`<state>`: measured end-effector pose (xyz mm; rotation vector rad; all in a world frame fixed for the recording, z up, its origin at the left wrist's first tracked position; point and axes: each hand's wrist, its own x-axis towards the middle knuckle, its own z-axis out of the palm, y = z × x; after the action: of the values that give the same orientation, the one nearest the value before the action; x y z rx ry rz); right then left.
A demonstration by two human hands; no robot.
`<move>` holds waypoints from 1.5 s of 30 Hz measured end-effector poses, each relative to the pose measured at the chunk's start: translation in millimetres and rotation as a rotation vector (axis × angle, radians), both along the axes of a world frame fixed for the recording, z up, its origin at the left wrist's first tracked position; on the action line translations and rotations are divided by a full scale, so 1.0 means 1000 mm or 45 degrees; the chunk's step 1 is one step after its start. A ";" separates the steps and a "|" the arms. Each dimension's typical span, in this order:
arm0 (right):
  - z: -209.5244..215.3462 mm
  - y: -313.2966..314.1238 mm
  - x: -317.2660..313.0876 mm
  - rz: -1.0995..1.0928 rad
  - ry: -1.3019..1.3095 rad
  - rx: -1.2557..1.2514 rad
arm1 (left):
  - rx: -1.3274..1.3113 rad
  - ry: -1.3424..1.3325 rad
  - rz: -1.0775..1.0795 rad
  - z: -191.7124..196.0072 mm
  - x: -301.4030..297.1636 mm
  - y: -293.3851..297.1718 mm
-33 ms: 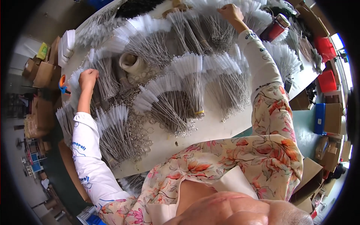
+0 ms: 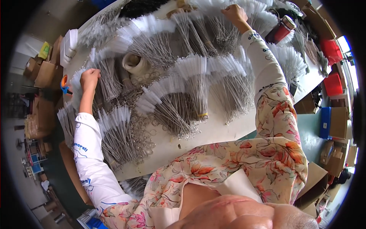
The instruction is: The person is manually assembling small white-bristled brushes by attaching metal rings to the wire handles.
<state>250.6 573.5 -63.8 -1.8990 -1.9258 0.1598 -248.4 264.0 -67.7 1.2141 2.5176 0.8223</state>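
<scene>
My left hand (image 2: 89,81) is closed above the left side of the table. It lies beside a bundle of wire-handled brushes (image 2: 108,78) with white bristles, and what its fingers hold is hidden. At the far right, my right hand (image 2: 235,14) has its fingers pinched together over a heap of white brush bristles (image 2: 257,17). Whether a brush is between those fingers is too small to tell. Between my arms lie more brush bundles, one tied with a yellow band (image 2: 202,115). Bristle ends mostly point away from me, with looped wire ends toward me.
Brushes cover much of the white table (image 2: 225,133). Among them stands a pale roll (image 2: 133,63), with loose wire rings (image 2: 146,143) nearby. Orange-handled scissors (image 2: 65,84) are at the left edge, a dark red flask (image 2: 281,29) at far right. Cardboard boxes (image 2: 337,120) and red bins (image 2: 333,83) stand beyond.
</scene>
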 end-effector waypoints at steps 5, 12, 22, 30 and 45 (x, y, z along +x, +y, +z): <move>0.005 0.016 -0.003 0.105 0.058 0.029 | 0.405 0.185 0.041 0.018 -0.010 -0.004; 0.057 -0.031 0.004 0.497 0.914 0.285 | 0.708 -0.442 -0.145 0.104 0.106 -0.028; 0.091 -0.320 -0.054 1.172 2.125 -0.622 | 0.878 -1.119 -0.742 0.071 0.285 -0.097; 0.039 -0.412 -0.035 1.259 1.880 -0.224 | 1.225 -0.069 -0.796 0.007 0.309 -0.150; 0.032 -0.409 0.037 1.167 0.144 -0.558 | 0.860 -0.302 -0.934 -0.070 0.352 -0.245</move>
<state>287.6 165.0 -31.4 -1.0151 -2.6766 0.9926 103.5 18.7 -138.0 1.9045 1.4260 1.5100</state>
